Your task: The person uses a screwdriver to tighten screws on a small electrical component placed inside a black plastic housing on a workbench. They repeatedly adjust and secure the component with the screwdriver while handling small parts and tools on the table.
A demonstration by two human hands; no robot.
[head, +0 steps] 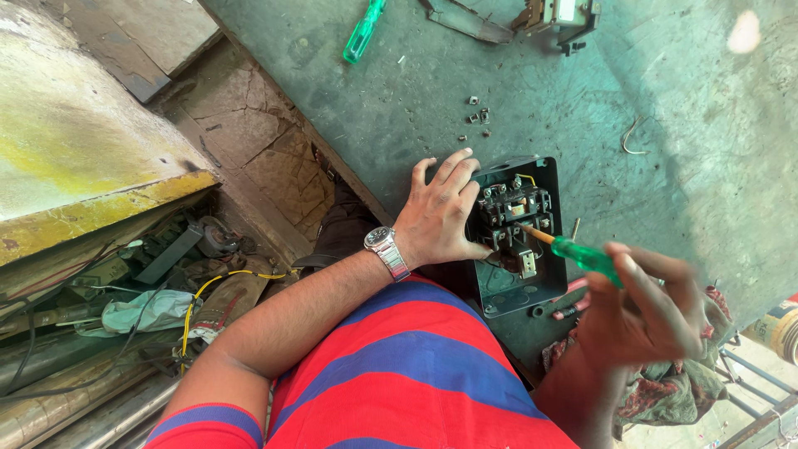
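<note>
A dark metal switch box (549,274) lies open on the green workbench (532,91), with a black contactor block (513,208) and wires inside. My left hand (438,212), with a metal wristwatch, rests flat on the box's left edge and steadies it. My right hand (648,312) is closed around the green handle of a screwdriver (582,254). Its orange shaft points left, and the tip touches the contactor block.
Small loose screws (478,116) lie on the bench above the box. A second green screwdriver (364,32) and grey parts (557,15) sit at the far edge. A patterned rag (673,391) lies under my right hand. Cables and scrap (150,308) fill the floor at left.
</note>
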